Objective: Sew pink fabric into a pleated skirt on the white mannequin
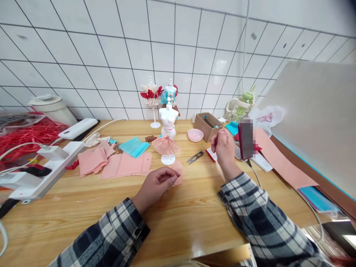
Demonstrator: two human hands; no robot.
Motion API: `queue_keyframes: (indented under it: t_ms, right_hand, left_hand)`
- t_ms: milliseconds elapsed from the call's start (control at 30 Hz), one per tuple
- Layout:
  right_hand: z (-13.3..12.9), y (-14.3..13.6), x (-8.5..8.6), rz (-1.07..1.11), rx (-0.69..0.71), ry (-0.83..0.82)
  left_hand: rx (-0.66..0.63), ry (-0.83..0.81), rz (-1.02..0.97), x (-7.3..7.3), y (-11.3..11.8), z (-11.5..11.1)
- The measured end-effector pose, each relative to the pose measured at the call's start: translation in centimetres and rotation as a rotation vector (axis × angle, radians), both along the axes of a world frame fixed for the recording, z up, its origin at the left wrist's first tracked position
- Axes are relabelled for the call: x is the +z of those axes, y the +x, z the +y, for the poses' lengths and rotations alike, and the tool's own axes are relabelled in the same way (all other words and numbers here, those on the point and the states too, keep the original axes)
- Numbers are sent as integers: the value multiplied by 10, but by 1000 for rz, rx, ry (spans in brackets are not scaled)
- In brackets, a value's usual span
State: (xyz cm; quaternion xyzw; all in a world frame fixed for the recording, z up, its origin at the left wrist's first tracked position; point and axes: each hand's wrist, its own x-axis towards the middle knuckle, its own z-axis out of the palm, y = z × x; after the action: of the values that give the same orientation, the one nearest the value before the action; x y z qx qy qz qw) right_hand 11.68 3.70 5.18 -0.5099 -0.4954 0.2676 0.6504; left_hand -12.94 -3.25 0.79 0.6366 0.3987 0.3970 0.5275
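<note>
My left hand is closed, thumb against fingertips, on a small piece of pink crepe paper that shows beyond the fingers. My right hand is raised at the right with its fingers pinched together; what they hold is too small to make out. Between and behind the hands stands a white mini dress form wearing a pleated pink paper skirt on a round white base. Small thread snips lie on the table between the hands. A red-and-white box is partly hidden by my right hand.
Two dressed forms, one red and cream, one blue, stand by the wall. Pink sheets and blue paper lie left. A pink bowl and cardboard box sit behind. A power strip occupies the left edge.
</note>
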Motion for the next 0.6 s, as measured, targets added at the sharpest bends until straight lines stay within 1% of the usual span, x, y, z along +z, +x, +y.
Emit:
queue_keyframes:
  t_ms: [67, 167, 267, 367, 433, 500, 567, 600]
  right_hand:
    - [21, 12, 10, -141, -122, 36]
    - [54, 31, 20, -340, -231, 24]
    - [83, 46, 25, -549, -268, -40]
    - [104, 56, 29, -814, -267, -81]
    - [112, 59, 30, -877, -248, -138]
    - [116, 59, 30, -871, -226, -183]
    - [115, 58, 32, -834, -241, -172]
    - [113, 56, 33, -806, -260, -140]
  left_hand:
    - [-6, 11, 32, -4, 0, 0]
    - [4, 41, 75, -5, 1, 0]
    - [32, 79, 105, -1, 2, -1]
    - [44, 151, 147, 3, 2, -4]
    - [49, 194, 186, 5, 2, -6]
    - [52, 207, 218, 4, 3, -7]
    - [40, 183, 222, 2, 3, -7]
    - [32, 170, 215, 1, 3, -7]
